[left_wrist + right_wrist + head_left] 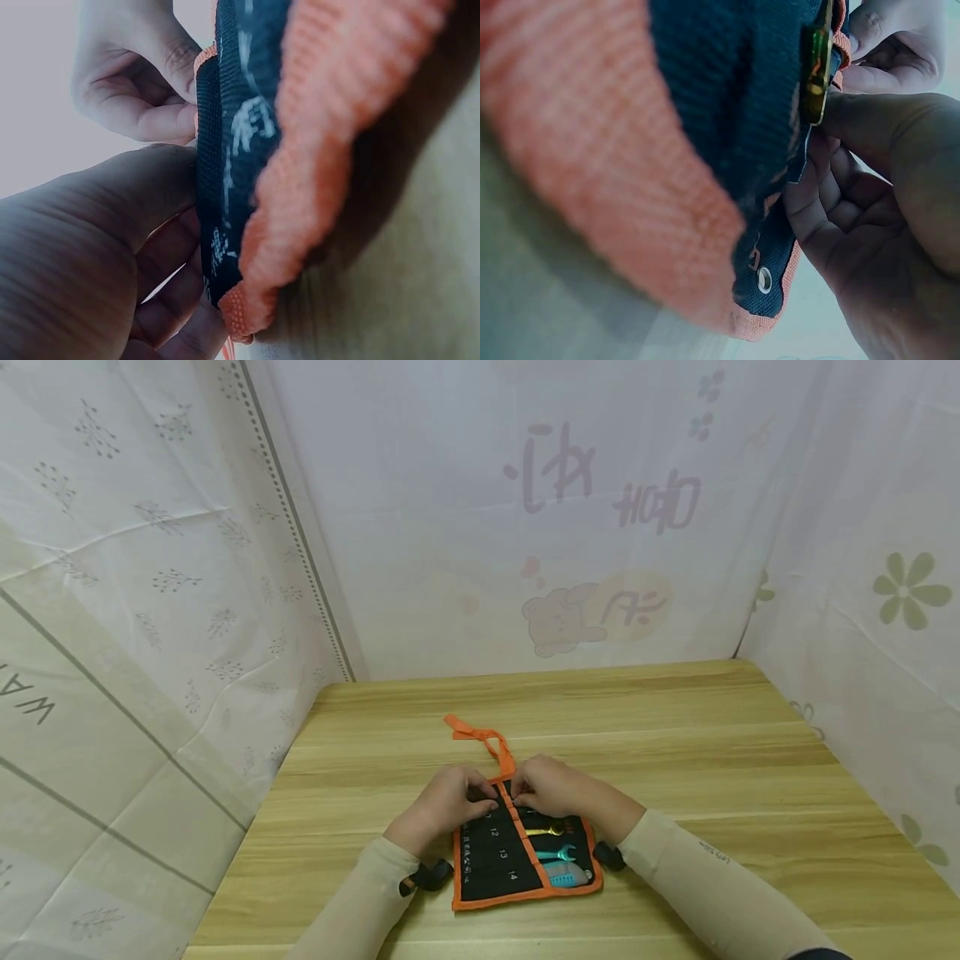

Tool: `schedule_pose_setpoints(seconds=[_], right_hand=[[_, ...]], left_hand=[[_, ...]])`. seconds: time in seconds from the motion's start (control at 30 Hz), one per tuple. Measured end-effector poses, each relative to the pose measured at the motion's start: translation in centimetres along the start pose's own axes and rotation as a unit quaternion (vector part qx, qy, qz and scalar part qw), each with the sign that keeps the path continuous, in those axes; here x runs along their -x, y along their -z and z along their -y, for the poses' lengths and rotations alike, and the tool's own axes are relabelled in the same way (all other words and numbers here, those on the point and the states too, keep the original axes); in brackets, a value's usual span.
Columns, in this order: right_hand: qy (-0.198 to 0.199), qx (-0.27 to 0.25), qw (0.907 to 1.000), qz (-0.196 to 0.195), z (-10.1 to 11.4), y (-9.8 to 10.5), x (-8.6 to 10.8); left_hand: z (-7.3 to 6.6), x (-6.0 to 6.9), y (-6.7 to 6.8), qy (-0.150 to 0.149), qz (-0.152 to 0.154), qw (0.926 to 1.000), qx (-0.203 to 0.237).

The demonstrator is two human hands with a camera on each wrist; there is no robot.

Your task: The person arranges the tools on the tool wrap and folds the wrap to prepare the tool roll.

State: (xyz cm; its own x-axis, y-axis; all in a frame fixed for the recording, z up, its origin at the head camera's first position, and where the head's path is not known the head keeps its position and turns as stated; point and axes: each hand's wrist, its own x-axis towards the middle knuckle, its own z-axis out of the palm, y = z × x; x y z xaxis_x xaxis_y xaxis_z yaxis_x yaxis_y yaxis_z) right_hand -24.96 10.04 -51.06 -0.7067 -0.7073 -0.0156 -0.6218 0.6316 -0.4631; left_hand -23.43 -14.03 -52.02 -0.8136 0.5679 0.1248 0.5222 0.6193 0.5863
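A black cloth tool pouch (483, 860) with orange edging lies unrolled on the table, numbers printed along its pockets. My left hand (450, 802) grips its upper left part, thumb on the pocket cloth and fingers curled at the edge. At the top of the pocket row, my right hand (547, 785) has thumb and fingers curled about a thin flat wrench (802, 159), mostly hidden by the fingers. Below it, a gold wrench (546, 832), a teal wrench (557, 853) and a grey-and-teal utility knife (566, 874) stick out of the pockets.
An orange tie strap (480, 733) trails from the pouch's far edge over the wooden table (637, 718). Patterned cloth curtains (450, 527) hang behind the table and at both sides. A metal eyelet (764, 280) sits in one pouch corner.
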Motion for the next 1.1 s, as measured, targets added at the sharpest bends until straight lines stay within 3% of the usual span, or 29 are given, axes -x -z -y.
schedule_pose_setpoints(seconds=[0.23,0.6,0.8,1.1], right_hand=[[-0.012,-0.002,0.9999,-0.004,0.3,-0.1,0.3],[0.009,0.015,0.9998,-0.014,0.6,0.1,2.3],[-0.003,0.018,0.9998,-0.007,0.6,0.4,4.1],[-0.021,0.016,0.9996,0.003,0.6,0.8,7.4]], left_hand=[[-0.4,0.2,0.2,-0.002,0.008,0.9999,0.008],[-1.0,0.8,0.6,-0.002,0.034,0.9994,-0.007],[-1.8,1.8,1.0,-0.012,0.056,0.9972,-0.048],[-3.4,4.1,1.6,-0.004,0.093,0.9944,-0.049]])
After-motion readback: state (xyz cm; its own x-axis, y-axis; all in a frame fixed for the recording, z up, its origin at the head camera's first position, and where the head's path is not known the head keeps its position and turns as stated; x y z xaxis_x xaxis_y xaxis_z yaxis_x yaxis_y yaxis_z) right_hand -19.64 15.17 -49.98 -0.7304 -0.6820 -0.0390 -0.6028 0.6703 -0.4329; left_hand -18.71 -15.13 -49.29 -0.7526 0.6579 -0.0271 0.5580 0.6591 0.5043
